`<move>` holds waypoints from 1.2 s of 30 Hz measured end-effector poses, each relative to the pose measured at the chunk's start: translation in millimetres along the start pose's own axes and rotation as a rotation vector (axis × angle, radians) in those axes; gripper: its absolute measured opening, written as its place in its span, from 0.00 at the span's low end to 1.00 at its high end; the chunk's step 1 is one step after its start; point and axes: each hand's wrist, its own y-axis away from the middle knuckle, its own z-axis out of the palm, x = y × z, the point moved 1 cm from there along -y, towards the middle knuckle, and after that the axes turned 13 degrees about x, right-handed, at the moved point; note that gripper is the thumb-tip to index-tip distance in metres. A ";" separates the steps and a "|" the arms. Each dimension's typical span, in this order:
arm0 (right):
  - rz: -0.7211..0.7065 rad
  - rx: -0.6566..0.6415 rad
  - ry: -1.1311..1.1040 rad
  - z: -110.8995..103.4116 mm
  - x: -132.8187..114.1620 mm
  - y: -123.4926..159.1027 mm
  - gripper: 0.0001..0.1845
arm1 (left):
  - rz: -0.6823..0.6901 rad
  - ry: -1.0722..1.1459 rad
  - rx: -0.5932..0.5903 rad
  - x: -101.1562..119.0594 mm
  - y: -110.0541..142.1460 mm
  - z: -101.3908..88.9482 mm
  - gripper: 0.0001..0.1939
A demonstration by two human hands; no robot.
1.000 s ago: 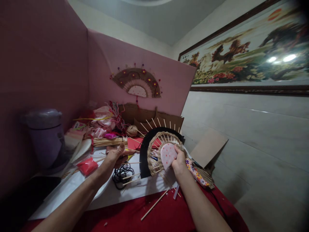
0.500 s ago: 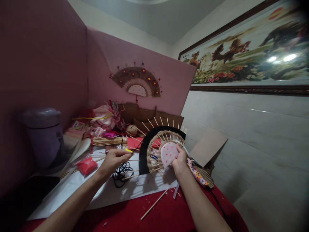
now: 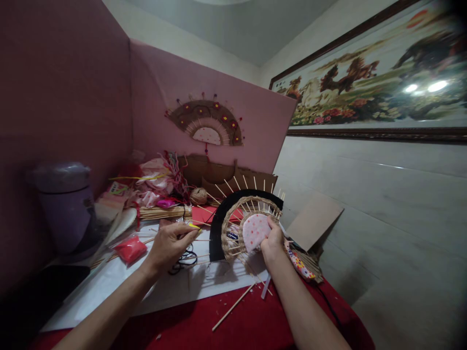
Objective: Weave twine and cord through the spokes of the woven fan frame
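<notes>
My right hand [image 3: 273,240] grips a handmade fan by its half-round base [image 3: 256,232], which is white with red dots. Around the base run woven tan cord, a black band [image 3: 218,237] and thin wooden sticks that jut out past the rim. To the left of the fan, my left hand [image 3: 175,243] has thumb and fingers pinched together near the stick ends. What lies in that pinch is too small to make out. A small yellow piece [image 3: 194,226] shows at its fingertips. Black cord [image 3: 185,260] lies on white paper below, partly hidden by my left hand.
A finished-looking fan [image 3: 207,121] hangs on the pink board behind. A ball of twine [image 3: 199,196], a bundle of sticks [image 3: 160,213], a red packet [image 3: 130,249] and a purple lidded container [image 3: 67,209] stand around. One loose stick [image 3: 233,307] lies on the red cloth [image 3: 189,325].
My left hand has shifted slightly and now covers more of the black cord. The fan has turned a little in my right hand, its top sticks leaning further right.
</notes>
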 end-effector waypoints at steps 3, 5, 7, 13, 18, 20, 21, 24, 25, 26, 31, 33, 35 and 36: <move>-0.001 0.111 -0.006 -0.9 -1.8 -1.2 0.10 | 0.182 -0.217 0.058 1.7 3.4 -0.2 0.15; -0.010 0.144 -0.005 -1.1 -3.7 -0.7 0.10 | 0.218 -0.234 0.050 2.0 5.1 0.8 0.14; -0.019 0.158 0.002 -1.3 -5.3 -0.1 0.09 | 0.172 -0.210 0.046 1.3 5.5 1.7 0.15; -0.049 0.165 0.010 -0.6 -8.5 2.3 0.08 | 0.052 -0.287 0.012 -1.8 3.8 2.8 0.11; -0.047 0.198 -0.006 1.4 -11.6 8.1 0.08 | 0.120 -0.202 -0.025 -1.9 7.4 7.4 0.10; -0.045 0.205 -0.012 2.1 -12.9 10.6 0.07 | 0.167 -0.207 -0.036 -1.6 10.0 9.6 0.10; -0.043 0.201 -0.014 2.4 -13.5 11.5 0.07 | 0.190 -0.220 -0.043 -1.6 11.2 10.7 0.11; -0.035 0.185 -0.016 2.1 -14.8 11.4 0.07 | 0.251 -0.240 -0.075 -2.6 13.8 13.2 0.12; -0.032 0.179 -0.015 1.7 -15.0 10.3 0.07 | 0.265 -0.240 -0.084 -3.1 14.1 13.5 0.13; -0.030 0.174 -0.015 1.1 -15.0 8.6 0.07 | 0.273 -0.240 -0.090 -3.7 14.1 13.5 0.13; -0.029 0.150 -0.009 -2.5 -12.4 -5.2 0.08 | 0.225 -0.245 -0.086 -0.5 10.2 7.6 0.13; -0.037 0.125 -0.011 -3.8 -10.1 -10.8 0.08 | 0.175 -0.189 -0.094 3.9 8.4 4.3 0.14; -0.053 0.071 -0.015 -4.9 -7.7 -15.2 0.08 | 0.131 -0.121 -0.105 8.4 7.5 2.0 0.16; -0.064 0.030 -0.017 -5.3 -6.7 -16.8 0.08 | 0.114 -0.092 -0.109 10.0 7.4 1.3 0.17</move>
